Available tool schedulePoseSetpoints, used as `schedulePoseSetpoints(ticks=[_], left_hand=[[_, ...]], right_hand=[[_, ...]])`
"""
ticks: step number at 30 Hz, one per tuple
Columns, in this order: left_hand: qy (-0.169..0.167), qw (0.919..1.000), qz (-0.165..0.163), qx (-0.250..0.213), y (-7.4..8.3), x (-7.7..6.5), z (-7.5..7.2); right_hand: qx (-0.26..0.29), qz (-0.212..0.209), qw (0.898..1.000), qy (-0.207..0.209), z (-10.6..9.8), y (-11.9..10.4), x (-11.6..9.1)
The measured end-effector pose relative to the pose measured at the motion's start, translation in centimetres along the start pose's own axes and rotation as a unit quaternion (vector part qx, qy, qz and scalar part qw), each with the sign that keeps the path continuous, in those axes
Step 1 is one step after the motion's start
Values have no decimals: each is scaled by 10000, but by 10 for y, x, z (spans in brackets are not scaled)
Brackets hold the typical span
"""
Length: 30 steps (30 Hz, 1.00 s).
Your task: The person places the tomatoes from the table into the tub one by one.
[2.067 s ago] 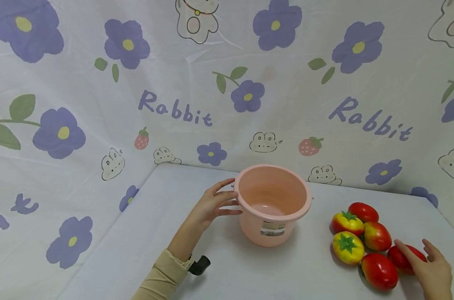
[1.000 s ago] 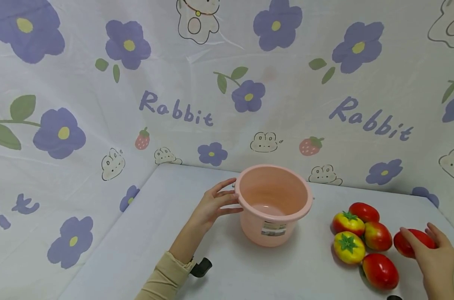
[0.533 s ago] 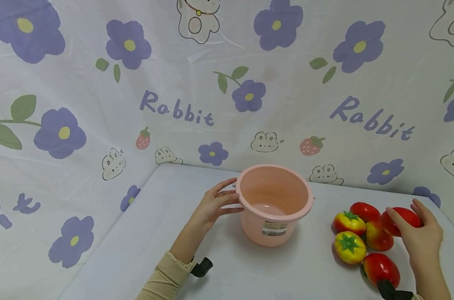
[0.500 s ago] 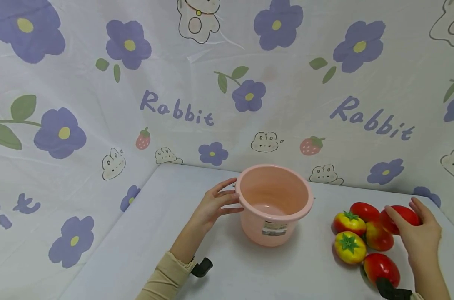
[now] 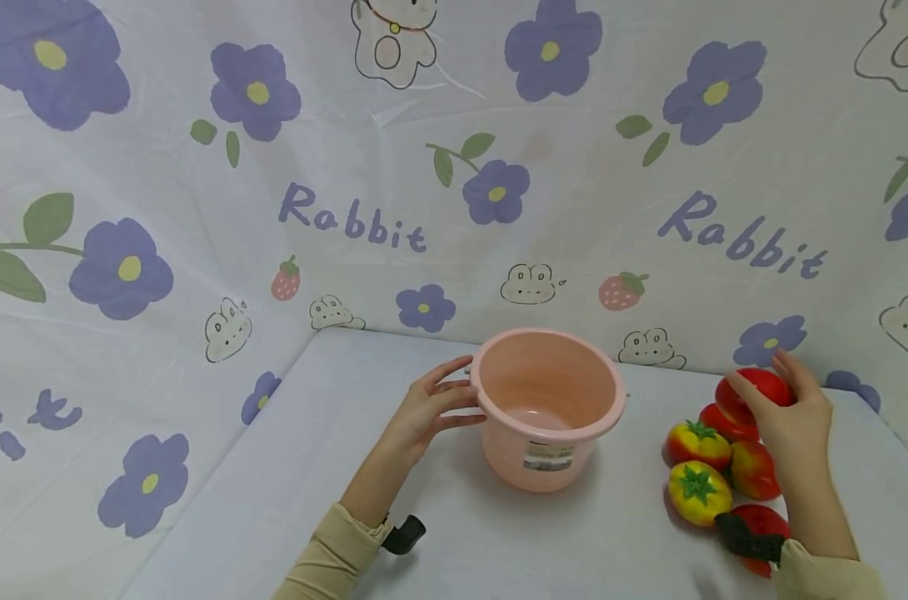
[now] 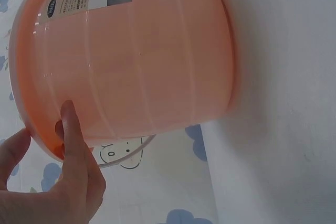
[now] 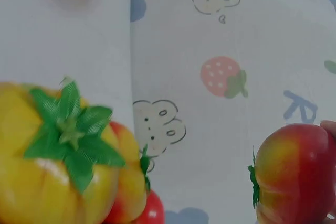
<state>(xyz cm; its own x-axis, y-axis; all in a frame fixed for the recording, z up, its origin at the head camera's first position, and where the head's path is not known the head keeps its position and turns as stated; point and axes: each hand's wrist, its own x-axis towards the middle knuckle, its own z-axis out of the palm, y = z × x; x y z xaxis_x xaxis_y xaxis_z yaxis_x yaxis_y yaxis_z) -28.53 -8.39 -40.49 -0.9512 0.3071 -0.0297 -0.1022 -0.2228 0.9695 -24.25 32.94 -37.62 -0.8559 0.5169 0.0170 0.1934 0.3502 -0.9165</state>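
My left hand (image 5: 424, 412) touches the left side of a pink plastic bucket (image 5: 551, 458) with mostly straight fingers. In the left wrist view, one fingertip lies at the rim and another finger (image 6: 71, 124) on the wall (image 6: 136, 66) just under it. My right hand (image 5: 802, 425) holds a red artificial tomato (image 5: 754, 392) by its sides, raised above the back of the pile. The right wrist view shows that tomato (image 7: 294, 174) with yellow near its green leaves; only slivers of fingers appear at the frame edge.
Several red and yellow artificial tomatoes (image 5: 700, 492) lie clustered right of the bucket on the white tabletop (image 5: 274, 500). A black wrist-camera mount (image 5: 746, 537) partly covers the nearest one. The patterned cloth (image 5: 349, 167) stands behind the table.
My right hand has lifted the tomato off the right side of the cluster, then carried it up, back and leftward. The left hand and bucket have stayed in place.
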Motion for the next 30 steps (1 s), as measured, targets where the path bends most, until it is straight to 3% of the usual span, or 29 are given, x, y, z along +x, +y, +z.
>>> schedulePoseSetpoints(ticks=[30], left_hand=[[33, 9999, 0, -95, 0, 1, 2]], right_hand=[[335, -1119, 9924, -395, 62, -77, -15]])
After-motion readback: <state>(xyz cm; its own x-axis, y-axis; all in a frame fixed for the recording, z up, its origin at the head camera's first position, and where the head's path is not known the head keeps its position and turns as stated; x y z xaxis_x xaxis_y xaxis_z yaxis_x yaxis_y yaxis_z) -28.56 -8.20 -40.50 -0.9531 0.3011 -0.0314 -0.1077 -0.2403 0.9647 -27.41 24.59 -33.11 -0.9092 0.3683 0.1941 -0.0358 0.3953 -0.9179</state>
